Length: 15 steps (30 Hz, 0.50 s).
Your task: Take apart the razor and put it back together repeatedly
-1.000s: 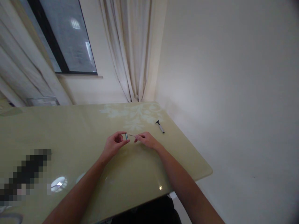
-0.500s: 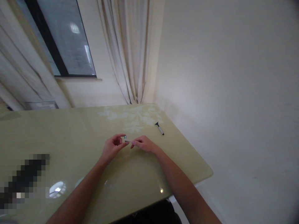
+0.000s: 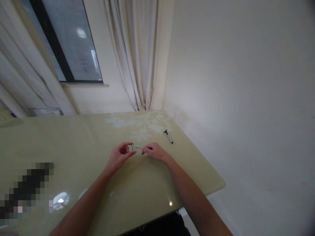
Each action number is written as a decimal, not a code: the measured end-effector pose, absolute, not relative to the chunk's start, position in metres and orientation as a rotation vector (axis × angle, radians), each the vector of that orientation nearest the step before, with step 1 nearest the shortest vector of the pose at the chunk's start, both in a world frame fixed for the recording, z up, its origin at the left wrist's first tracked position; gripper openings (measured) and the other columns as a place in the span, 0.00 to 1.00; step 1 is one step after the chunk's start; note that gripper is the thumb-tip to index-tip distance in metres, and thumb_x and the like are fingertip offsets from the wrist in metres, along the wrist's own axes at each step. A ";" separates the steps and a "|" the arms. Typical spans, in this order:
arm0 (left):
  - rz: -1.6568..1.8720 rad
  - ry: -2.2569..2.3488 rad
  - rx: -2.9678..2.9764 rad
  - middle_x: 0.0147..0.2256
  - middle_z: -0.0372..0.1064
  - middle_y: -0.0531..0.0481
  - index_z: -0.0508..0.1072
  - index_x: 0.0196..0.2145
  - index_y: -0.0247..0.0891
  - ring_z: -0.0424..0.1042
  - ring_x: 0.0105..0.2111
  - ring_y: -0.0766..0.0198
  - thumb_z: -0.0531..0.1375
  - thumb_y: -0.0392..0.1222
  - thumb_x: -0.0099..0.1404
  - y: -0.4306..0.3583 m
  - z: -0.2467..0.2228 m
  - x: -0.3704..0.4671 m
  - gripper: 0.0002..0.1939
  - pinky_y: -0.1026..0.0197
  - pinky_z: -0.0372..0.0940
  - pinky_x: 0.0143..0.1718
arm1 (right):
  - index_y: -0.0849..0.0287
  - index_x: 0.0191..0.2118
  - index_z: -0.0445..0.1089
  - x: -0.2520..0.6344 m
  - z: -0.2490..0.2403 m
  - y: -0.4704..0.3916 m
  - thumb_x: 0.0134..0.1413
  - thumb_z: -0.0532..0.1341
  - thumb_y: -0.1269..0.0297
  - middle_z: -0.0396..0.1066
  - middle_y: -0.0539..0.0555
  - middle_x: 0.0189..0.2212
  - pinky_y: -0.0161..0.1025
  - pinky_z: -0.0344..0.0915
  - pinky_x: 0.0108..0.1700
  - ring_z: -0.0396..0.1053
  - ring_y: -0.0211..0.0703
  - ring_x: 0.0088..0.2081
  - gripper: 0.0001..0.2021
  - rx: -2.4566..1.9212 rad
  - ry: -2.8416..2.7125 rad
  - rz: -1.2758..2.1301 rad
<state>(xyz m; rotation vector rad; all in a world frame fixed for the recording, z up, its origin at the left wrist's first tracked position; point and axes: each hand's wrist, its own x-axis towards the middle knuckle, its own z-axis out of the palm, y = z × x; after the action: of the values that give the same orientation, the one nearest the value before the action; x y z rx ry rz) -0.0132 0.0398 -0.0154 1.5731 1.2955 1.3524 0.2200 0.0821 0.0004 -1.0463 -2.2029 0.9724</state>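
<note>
Head view, two hands (image 3: 118,157) (image 3: 156,152), one cylinder (image 3: 133,147), one stick (image 3: 138,147), one razor (image 3: 169,137)

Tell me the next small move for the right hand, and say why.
Probably ease the thin tool leftward until its tip meets the small piece: the right hand holds it pointing at that piece, seemingly just short of contact, while the left hand pinches the piece roughly upright.

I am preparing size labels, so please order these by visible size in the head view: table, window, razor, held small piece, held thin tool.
1. Table
2. Window
3. Razor
4. Small piece in the left hand and thin tool in the right hand: both tiny here, too alike to rank.
</note>
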 end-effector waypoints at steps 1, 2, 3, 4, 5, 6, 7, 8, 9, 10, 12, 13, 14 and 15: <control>1.352 1.290 1.564 0.24 0.63 0.59 0.78 0.45 0.36 0.62 0.23 0.69 0.73 0.53 0.53 0.040 -0.015 -0.013 0.26 0.66 0.56 0.25 | 0.63 0.36 0.84 0.221 0.001 0.082 0.67 0.59 0.56 0.59 0.46 0.19 0.34 0.47 0.29 0.55 0.34 0.24 0.19 -1.043 -2.203 0.969; 1.352 1.283 1.553 0.24 0.63 0.59 0.78 0.45 0.36 0.62 0.23 0.69 0.73 0.53 0.53 0.039 -0.014 -0.013 0.26 0.66 0.56 0.25 | 0.63 0.37 0.84 0.222 0.002 0.082 0.67 0.58 0.56 0.59 0.46 0.19 0.34 0.47 0.29 0.55 0.34 0.24 0.19 -1.022 -2.203 0.975; 1.353 1.273 1.542 0.24 0.63 0.58 0.78 0.45 0.36 0.62 0.24 0.69 0.73 0.53 0.53 0.039 -0.013 -0.012 0.26 0.66 0.56 0.25 | 0.63 0.37 0.84 0.222 0.003 0.081 0.67 0.58 0.55 0.59 0.46 0.19 0.34 0.47 0.29 0.55 0.34 0.24 0.20 -0.991 -2.205 0.989; 1.355 1.263 1.531 0.24 0.63 0.58 0.78 0.45 0.36 0.62 0.24 0.69 0.73 0.53 0.53 0.039 -0.012 -0.012 0.26 0.66 0.56 0.25 | 0.62 0.38 0.84 0.221 0.003 0.081 0.67 0.58 0.55 0.58 0.46 0.19 0.34 0.47 0.29 0.55 0.34 0.24 0.20 -0.960 -2.207 1.005; 1.358 1.255 1.522 0.24 0.63 0.58 0.78 0.45 0.36 0.63 0.24 0.69 0.73 0.53 0.52 0.038 -0.011 -0.011 0.26 0.66 0.57 0.26 | 0.62 0.39 0.84 0.220 0.003 0.080 0.67 0.58 0.54 0.57 0.45 0.19 0.34 0.47 0.29 0.54 0.34 0.24 0.20 -0.942 -2.209 1.016; 1.359 1.251 1.515 0.24 0.63 0.59 0.78 0.45 0.36 0.62 0.24 0.69 0.73 0.53 0.52 0.038 -0.010 -0.011 0.27 0.66 0.57 0.26 | 0.62 0.39 0.84 0.219 0.004 0.080 0.67 0.58 0.54 0.56 0.45 0.18 0.34 0.47 0.29 0.54 0.34 0.23 0.20 -0.941 -2.213 1.019; 1.360 1.252 1.510 0.24 0.62 0.59 0.78 0.45 0.35 0.62 0.24 0.70 0.74 0.53 0.52 0.037 -0.010 -0.010 0.27 0.66 0.57 0.26 | 0.62 0.38 0.84 0.218 0.004 0.080 0.67 0.58 0.55 0.57 0.45 0.18 0.34 0.47 0.29 0.54 0.34 0.23 0.19 -0.955 -2.216 1.010; 1.363 1.255 1.506 0.24 0.62 0.59 0.78 0.44 0.35 0.62 0.24 0.70 0.74 0.53 0.51 0.037 -0.009 -0.010 0.27 0.66 0.57 0.26 | 0.62 0.38 0.84 0.218 0.003 0.081 0.67 0.58 0.55 0.57 0.45 0.18 0.34 0.47 0.29 0.55 0.34 0.24 0.19 -0.981 -2.219 0.991; 1.367 1.258 1.505 0.24 0.62 0.59 0.78 0.44 0.35 0.62 0.24 0.70 0.74 0.53 0.51 0.037 -0.009 -0.009 0.27 0.66 0.57 0.26 | 0.62 0.37 0.84 0.219 0.003 0.081 0.67 0.59 0.56 0.58 0.46 0.18 0.34 0.47 0.29 0.55 0.34 0.24 0.19 -1.009 -2.217 0.969; 1.371 1.259 1.504 0.25 0.62 0.59 0.78 0.44 0.35 0.62 0.24 0.70 0.74 0.53 0.51 0.037 -0.009 -0.009 0.27 0.66 0.57 0.26 | 0.63 0.37 0.84 0.221 0.003 0.082 0.67 0.59 0.56 0.58 0.46 0.19 0.34 0.47 0.29 0.55 0.34 0.24 0.19 -1.032 -2.209 0.955; 1.371 1.252 1.499 0.25 0.62 0.59 0.78 0.44 0.35 0.62 0.24 0.70 0.74 0.53 0.51 0.038 -0.010 -0.009 0.26 0.66 0.57 0.26 | 0.63 0.37 0.84 0.223 0.003 0.082 0.67 0.58 0.56 0.58 0.46 0.19 0.34 0.47 0.29 0.55 0.34 0.24 0.20 -1.039 -2.180 0.963; 1.367 1.248 1.495 0.24 0.62 0.59 0.78 0.44 0.35 0.62 0.24 0.70 0.74 0.54 0.51 0.038 -0.010 -0.009 0.27 0.66 0.56 0.26 | 0.63 0.37 0.84 0.224 0.003 0.082 0.67 0.58 0.55 0.56 0.46 0.19 0.34 0.47 0.28 0.54 0.34 0.24 0.20 -1.024 -2.168 0.988; 1.358 1.245 1.492 0.24 0.62 0.59 0.78 0.44 0.35 0.62 0.24 0.70 0.74 0.54 0.51 0.037 -0.010 -0.009 0.27 0.66 0.56 0.26 | 0.63 0.38 0.84 0.224 0.004 0.081 0.67 0.58 0.54 0.55 0.45 0.18 0.34 0.47 0.28 0.53 0.34 0.23 0.20 -0.998 -2.168 1.018; 1.352 1.244 1.491 0.24 0.62 0.59 0.78 0.44 0.35 0.62 0.23 0.70 0.74 0.54 0.51 0.037 -0.009 -0.009 0.27 0.66 0.56 0.25 | 0.63 0.38 0.84 0.224 0.005 0.079 0.67 0.58 0.54 0.54 0.45 0.18 0.34 0.47 0.28 0.52 0.34 0.23 0.21 -0.970 -2.180 1.043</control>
<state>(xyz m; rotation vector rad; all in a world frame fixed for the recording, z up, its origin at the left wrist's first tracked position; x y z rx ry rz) -0.0090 0.0372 -0.0094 1.4908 1.2444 1.3517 0.2235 0.0792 0.0051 -0.9704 -2.1799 1.0433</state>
